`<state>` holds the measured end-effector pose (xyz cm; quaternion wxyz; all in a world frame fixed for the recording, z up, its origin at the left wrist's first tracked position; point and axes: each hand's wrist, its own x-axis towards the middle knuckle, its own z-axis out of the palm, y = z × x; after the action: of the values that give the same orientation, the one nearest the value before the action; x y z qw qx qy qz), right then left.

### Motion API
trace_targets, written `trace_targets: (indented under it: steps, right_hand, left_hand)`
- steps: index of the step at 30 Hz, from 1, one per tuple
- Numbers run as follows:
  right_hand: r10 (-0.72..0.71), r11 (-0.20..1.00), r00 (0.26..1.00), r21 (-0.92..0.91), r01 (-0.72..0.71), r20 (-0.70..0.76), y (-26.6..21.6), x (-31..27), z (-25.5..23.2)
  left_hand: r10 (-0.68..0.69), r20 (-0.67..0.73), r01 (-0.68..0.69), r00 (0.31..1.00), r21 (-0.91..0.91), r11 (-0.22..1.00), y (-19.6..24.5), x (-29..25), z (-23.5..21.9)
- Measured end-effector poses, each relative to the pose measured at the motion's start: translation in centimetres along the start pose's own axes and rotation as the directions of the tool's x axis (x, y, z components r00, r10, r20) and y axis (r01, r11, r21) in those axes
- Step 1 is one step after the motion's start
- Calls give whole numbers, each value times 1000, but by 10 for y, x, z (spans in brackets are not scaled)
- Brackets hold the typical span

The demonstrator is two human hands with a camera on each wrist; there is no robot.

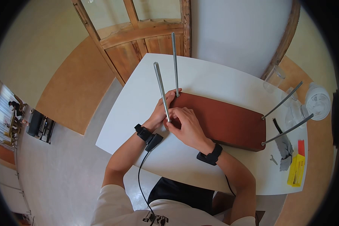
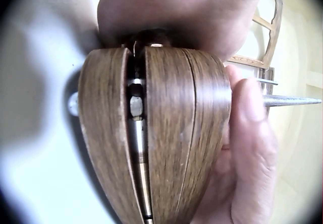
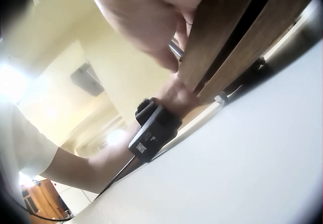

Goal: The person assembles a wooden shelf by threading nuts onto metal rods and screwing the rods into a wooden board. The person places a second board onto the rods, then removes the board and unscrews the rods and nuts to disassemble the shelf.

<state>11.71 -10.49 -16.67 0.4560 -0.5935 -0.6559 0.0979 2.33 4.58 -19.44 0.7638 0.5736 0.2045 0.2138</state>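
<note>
A long stack of wood-grain boards with a reddish-brown top (image 1: pixel 226 116) lies on the white table (image 1: pixel 126 113). Metal threaded rods rise from its corners, including a near-left rod (image 1: pixel 160 83) and a far-left rod (image 1: pixel 174 60). My left hand (image 1: pixel 165 103) grips the left end of the stack, fingertips beside the far-left rod. With thumb and fingers, my right hand (image 1: pixel 186 126) pinches the foot of the near-left rod; the fingers hide whatever sits there. In the left wrist view, a metal nut (image 2: pixel 136 106) shows in the gap between two boards (image 2: pixel 169 108).
Right of the stack lie a small wrench (image 1: pixel 274 160), grey cloth (image 1: pixel 284 147), a yellow basket (image 1: pixel 297 171) and a red piece (image 1: pixel 301 147). Clear jars (image 1: pixel 275 77) and a white fan (image 1: pixel 317 101) stand at the far right. A black cable (image 1: pixel 139 177) hangs from my left wrist.
</note>
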Motion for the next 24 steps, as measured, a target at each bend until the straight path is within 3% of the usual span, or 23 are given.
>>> trace_targets:
  steps: [4,6,8,10,14,16,18,21,23,24]
  right_hand:
    - [-55,996,998,66,56,-25,-3,1,-3]
    - [-56,995,997,77,60,-59,-4,1,-3]
    - [-4,998,999,-64,7,44,-2,1,-1]
    - [-24,1000,999,-19,24,24,4,0,3]
    - [-100,993,991,56,105,-91,4,1,2]
    - [-76,996,993,35,80,-90,-3,2,0]
    - [-55,998,995,16,56,-89,-4,2,0]
    - [-15,998,1000,-66,16,16,4,0,5]
    - [-161,986,987,-53,160,0,5,0,4]
    - [-160,986,987,-53,160,0,2,1,3]
  left_hand:
    - [-13,44,15,999,-37,999,-4,1,-4]
    - [10,-13,-9,1000,31,999,-1,0,1]
    - [4,30,-4,1000,14,1000,2,-2,-2]
    - [2,75,-2,997,-2,1000,3,-1,-4]
    - [46,-30,-44,998,60,997,-5,6,1]
    - [65,-53,-62,996,66,996,-4,5,1]
    - [-4,52,3,999,15,1000,8,-5,1]
    - [-8,44,6,999,48,999,-2,0,-5]
    - [47,12,-48,999,80,996,-8,8,-5]
    - [102,-19,-100,995,115,988,-10,10,-5]
